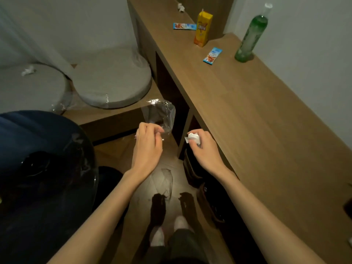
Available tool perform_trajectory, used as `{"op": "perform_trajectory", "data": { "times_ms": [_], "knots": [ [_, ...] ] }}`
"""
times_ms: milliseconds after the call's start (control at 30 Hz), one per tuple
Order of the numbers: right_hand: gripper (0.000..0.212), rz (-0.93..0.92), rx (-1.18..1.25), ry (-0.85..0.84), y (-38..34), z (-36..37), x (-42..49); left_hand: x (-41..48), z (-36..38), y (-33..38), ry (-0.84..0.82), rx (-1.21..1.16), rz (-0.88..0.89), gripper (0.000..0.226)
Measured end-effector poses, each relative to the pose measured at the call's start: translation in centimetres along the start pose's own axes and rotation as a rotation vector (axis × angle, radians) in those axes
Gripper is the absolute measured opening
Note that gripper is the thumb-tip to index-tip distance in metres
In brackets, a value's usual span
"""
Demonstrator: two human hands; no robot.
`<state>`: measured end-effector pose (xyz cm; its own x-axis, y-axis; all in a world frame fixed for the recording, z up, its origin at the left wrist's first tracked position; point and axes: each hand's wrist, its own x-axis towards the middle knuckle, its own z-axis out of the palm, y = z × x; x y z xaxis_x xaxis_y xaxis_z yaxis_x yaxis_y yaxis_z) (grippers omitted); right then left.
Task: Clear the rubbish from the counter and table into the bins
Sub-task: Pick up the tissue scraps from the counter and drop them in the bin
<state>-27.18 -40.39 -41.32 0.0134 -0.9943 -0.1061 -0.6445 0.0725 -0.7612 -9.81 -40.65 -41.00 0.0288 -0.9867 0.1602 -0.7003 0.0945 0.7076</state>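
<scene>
I see my left hand pinching the lower edge of a clear plastic bag, thin and crinkly, with glints along its creases; the bag stands up from my fingers in front of the dark shelf opening. My right hand is curled around a crumpled white tissue, soft and wadded, with one flat corner poking out on the left side of the fist. Both hands hang over the floor, just beside the front edge of the counter.

The counter is smooth, pale brown wood grain, long and straight. On it I count two flat snack wrappers, glossy blue with a reddish print: one lies far back, the other lies nearer, between the carton and the bottle. One yellow juice carton, a tall rectangular box, stands upright. One green bottle, translucent with a clear neck and pale cap, stands near the wall. One more crumpled white scrap sits at the far end.

To the left are two round grey cushions, matte fabric under clear film. The nearer-left cushion carries one white tissue wad; the other cushion is bare. A dark, glossy round bin liner fills the lower left.
</scene>
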Motion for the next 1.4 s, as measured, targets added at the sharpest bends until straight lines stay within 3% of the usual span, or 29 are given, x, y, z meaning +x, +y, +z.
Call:
{"op": "perform_trajectory", "data": {
  "times_ms": [433,767,967,1133,1400],
  "knots": [
    [0.026,0.273,0.121,0.018,15.0,4.7,-9.9,-8.7,13.3,-1.1,-0.241,0.039,-0.036,0.019],
    [0.03,0.415,0.058,0.109,29.5,13.7,-6.0,-8.5,28.9,-11.5,-0.432,0.076,-0.033,0.02],
    [0.03,0.422,0.074,0.141,37.6,17.8,-0.2,-5.5,38.8,-17.9,-0.439,0.105,0.148,0.023],
    [0.034,0.329,-0.01,0.256,44.4,19.6,5.6,-2.6,46.7,-21.3,-0.509,0.245,0.25,0.011],
    [0.057,0.259,-0.245,0.145,50.5,21.5,10.9,0.6,53.7,-26.3,-0.607,0.387,0.319,0.073]
  ]
}}
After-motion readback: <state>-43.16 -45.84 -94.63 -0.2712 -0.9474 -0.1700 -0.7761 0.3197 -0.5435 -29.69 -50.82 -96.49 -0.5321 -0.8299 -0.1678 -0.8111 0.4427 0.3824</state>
